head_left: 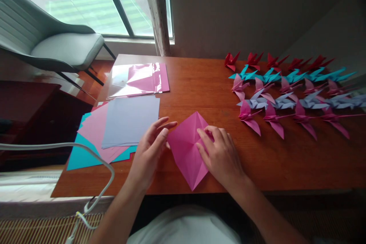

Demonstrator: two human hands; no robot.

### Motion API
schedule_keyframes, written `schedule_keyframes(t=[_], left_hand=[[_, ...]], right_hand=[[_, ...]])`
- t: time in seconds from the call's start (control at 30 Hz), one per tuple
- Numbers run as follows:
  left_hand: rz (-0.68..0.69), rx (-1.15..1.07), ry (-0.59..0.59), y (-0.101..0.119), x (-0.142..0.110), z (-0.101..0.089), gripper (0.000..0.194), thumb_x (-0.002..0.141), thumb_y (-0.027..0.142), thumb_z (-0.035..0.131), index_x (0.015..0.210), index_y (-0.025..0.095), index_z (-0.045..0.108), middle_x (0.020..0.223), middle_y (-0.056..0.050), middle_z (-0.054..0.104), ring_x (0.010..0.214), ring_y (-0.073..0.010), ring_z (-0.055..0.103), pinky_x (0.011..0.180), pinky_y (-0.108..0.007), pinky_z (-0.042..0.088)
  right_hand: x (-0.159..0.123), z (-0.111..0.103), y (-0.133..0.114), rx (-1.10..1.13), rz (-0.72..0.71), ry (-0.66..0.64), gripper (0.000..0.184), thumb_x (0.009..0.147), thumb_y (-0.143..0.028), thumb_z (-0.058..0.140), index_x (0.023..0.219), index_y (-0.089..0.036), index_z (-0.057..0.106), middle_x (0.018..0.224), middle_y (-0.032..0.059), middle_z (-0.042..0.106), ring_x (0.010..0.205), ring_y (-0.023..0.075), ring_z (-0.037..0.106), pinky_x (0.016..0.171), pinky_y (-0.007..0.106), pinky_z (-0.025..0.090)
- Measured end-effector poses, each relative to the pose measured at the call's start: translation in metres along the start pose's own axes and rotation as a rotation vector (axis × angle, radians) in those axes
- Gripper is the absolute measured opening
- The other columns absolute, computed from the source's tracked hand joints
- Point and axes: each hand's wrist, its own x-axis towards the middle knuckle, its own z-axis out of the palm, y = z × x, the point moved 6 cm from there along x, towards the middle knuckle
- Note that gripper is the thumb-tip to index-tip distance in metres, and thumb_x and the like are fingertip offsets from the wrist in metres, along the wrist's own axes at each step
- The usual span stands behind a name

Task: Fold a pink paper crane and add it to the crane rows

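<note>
In the head view, a square magenta paper sheet with crossing creases [185, 152] lies at the middle of the near edge of the brown wooden table [194, 91], one corner pointing to the person. The left hand [154, 145] is at the left corner of the sheet, its thumb and fingers curved and loosely apart; whether they pinch the paper, I cannot tell. The right hand [221, 150] rests on the right half, with a narrow gap between thumb and forefinger; it covers the right corner, so its hold there is not visible.

The step seems to be shaping the sheet along its creases. For good work, I think both hands should guide opposite corners evenly, let the paper bend only where lines exist, and press lightly from the centre outward. Thin paper probably wrinkles if one side is pulled harder.

The folded paper cranes in coloured rows [246, 112] stand on the table's right side, and the loose pale blue paper sheets [131, 122] lie on its left side, so elbows have enough room.
</note>
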Motion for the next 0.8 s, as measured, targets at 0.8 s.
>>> schedule_keyframes(t=[0.8], left_hand=[[0.259,1.408,0.209,0.015,-0.008,0.016,0.029,0.099,0.037,0.047,0.106,0.021,0.069,0.084,-0.006,0.077,0.075,-0.0284,0.073,0.059,-0.031,0.038]], right_hand=[[0.004,0.000,-0.003,0.024,0.021,-0.041,0.034,0.097,-0.027,0.057,0.129,-0.017,0.064,0.118,0.0141,0.061,0.105,0.0291,0.055,0.088,0.043,0.047]])
